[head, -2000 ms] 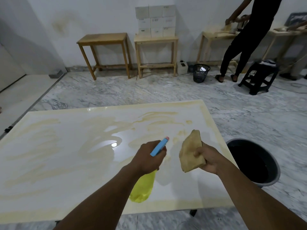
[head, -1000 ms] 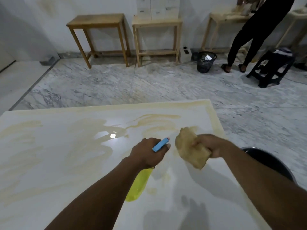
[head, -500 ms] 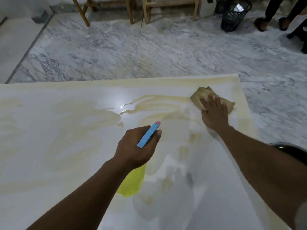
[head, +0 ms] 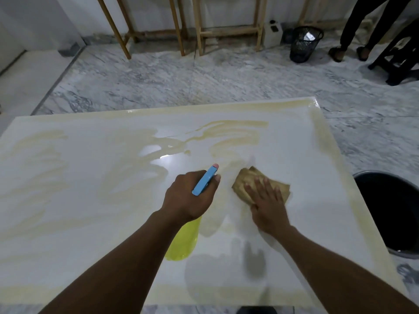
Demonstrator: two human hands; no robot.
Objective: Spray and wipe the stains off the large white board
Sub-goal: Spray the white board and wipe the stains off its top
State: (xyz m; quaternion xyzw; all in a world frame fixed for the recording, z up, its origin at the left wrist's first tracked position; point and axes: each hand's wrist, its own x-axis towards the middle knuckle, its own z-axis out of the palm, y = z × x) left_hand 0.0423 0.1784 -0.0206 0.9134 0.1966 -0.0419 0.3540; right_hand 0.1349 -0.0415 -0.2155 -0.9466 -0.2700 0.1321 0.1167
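Board (head: 90, 200) stains are clearing at right: the flat, open right hand (head: 267, 202) has dragged the cloth (head: 242, 182) nearer; left hand (head: 190, 198) grips the spray bottle (head: 181, 241).

- White board (head: 90, 200): smooth, glossy, wet-looking sheen with yellowish smears.
- Rag (head: 244, 184): tan, soft crumpled cloth.
- Spray bottle (head: 183, 243): translucent yellow plastic, matt blue plastic trigger.
- Floor (head: 204, 80): polished grey-veined marble.
- Bin (head: 305, 44): black mesh.

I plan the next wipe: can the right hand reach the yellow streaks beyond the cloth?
Probably yes: the right hand lies flat on the cloth, and only bare board separates it from the streaks.
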